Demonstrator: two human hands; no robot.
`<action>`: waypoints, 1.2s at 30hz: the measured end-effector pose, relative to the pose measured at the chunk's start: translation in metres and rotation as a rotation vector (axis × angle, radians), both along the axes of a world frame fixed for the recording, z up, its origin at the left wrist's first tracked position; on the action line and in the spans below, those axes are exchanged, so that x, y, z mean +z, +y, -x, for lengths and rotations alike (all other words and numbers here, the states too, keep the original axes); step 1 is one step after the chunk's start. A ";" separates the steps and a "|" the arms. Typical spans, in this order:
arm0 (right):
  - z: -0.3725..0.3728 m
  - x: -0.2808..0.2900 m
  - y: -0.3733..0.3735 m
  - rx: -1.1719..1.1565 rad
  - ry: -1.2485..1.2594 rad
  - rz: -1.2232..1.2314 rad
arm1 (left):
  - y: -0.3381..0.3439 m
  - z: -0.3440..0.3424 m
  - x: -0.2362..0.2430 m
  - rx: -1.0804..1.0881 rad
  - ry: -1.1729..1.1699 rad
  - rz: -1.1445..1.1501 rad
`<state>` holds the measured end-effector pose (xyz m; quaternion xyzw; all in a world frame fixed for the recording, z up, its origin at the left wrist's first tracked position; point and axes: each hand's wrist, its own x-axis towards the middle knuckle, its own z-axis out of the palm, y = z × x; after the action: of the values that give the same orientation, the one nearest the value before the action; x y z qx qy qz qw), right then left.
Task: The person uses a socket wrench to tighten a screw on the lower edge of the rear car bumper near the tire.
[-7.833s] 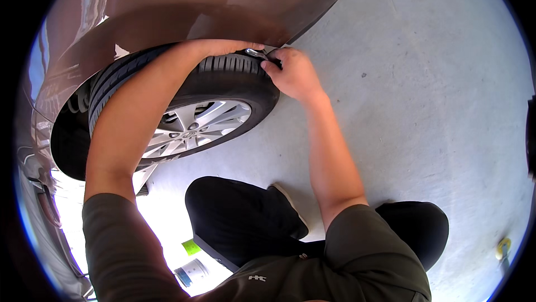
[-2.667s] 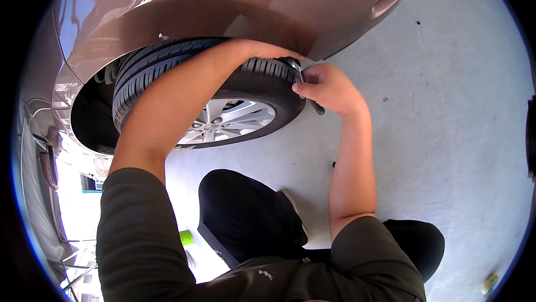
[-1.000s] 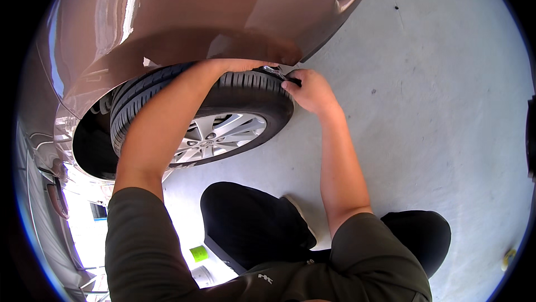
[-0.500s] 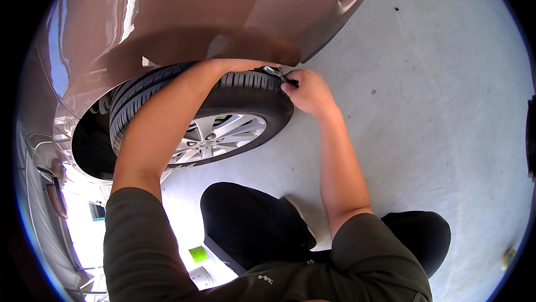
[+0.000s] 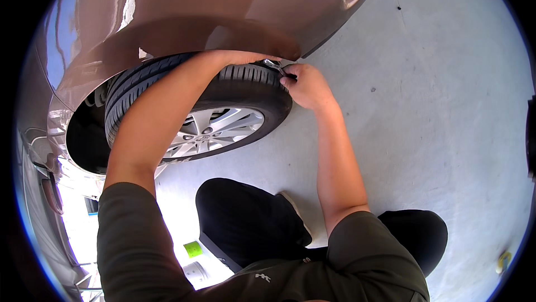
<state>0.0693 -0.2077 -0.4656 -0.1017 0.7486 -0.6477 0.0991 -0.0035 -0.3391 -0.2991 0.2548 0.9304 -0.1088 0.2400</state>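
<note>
A ratchet wrench (image 5: 273, 65) with a chrome head and dark handle lies at the front of the wheel arch, between the tire (image 5: 251, 73) and the lower edge of the brown fender (image 5: 184, 34). My right hand (image 5: 307, 86) is closed on its handle, thumb and fingers pinched together. My left arm crosses over the tire. My left hand (image 5: 240, 57) reaches in under the fender edge beside the wrench head, with its fingers mostly hidden there. What the wrench head sits on cannot be seen.
The silver wheel (image 5: 212, 130) is turned outward below my left arm. My bent knees (image 5: 245, 212) are close behind it on the grey floor (image 5: 413, 134). A bright green patch (image 5: 193, 249) shows at lower left, and a small yellowish object (image 5: 503, 262) lies at far right.
The car and wheel appear slightly higher and farther left in the view. Both hands keep their places at the wheel arch, and the wrench's angle looks nearly the same.
</note>
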 end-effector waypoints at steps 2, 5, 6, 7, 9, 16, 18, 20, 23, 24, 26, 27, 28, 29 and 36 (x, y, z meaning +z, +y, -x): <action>-0.002 0.010 0.006 -0.036 -0.005 0.024 | 0.000 -0.003 -0.002 -0.032 0.034 -0.016; -0.008 0.026 0.015 0.277 -0.201 0.169 | -0.003 -0.004 -0.007 -0.057 0.057 -0.024; -0.008 0.028 0.016 0.222 -0.147 0.123 | -0.005 -0.004 -0.008 -0.058 0.064 -0.029; -0.008 0.029 0.014 0.160 -0.062 0.109 | -0.006 -0.004 -0.010 -0.065 0.071 -0.032; -0.008 0.023 0.012 0.173 -0.036 0.094 | -0.006 -0.003 -0.011 -0.074 0.079 -0.040; -0.001 -0.007 0.000 0.047 0.046 0.112 | -0.006 -0.002 -0.009 -0.075 0.078 -0.050; 0.000 -0.001 0.002 0.032 0.011 0.167 | -0.006 -0.002 -0.009 -0.077 0.079 -0.058; -0.002 0.009 0.007 0.110 -0.121 0.098 | -0.007 -0.002 -0.009 -0.076 0.078 -0.055; -0.006 0.021 0.017 0.294 -0.211 0.351 | -0.008 -0.005 -0.010 -0.085 0.093 -0.049; -0.007 0.024 0.015 0.245 -0.113 0.268 | -0.007 -0.005 -0.010 -0.088 0.097 -0.049; -0.009 0.025 0.013 0.209 -0.103 0.154 | -0.006 -0.006 -0.010 -0.092 0.107 -0.051; -0.008 0.024 0.011 0.164 -0.070 0.073 | -0.006 -0.006 -0.010 -0.097 0.112 -0.053; -0.007 0.021 0.009 0.157 -0.013 0.104 | -0.005 -0.005 -0.009 -0.101 0.117 -0.052; -0.007 0.017 0.007 0.128 -0.011 0.132 | -0.006 -0.004 -0.009 -0.099 0.113 -0.055; -0.006 -0.010 0.002 0.064 0.043 0.208 | -0.024 0.005 -0.016 -0.109 0.133 -0.192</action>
<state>0.0749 -0.2059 -0.4752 -0.1491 0.6757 -0.7160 0.0927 -0.0088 -0.3628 -0.3146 0.3188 0.9352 -0.0487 0.1460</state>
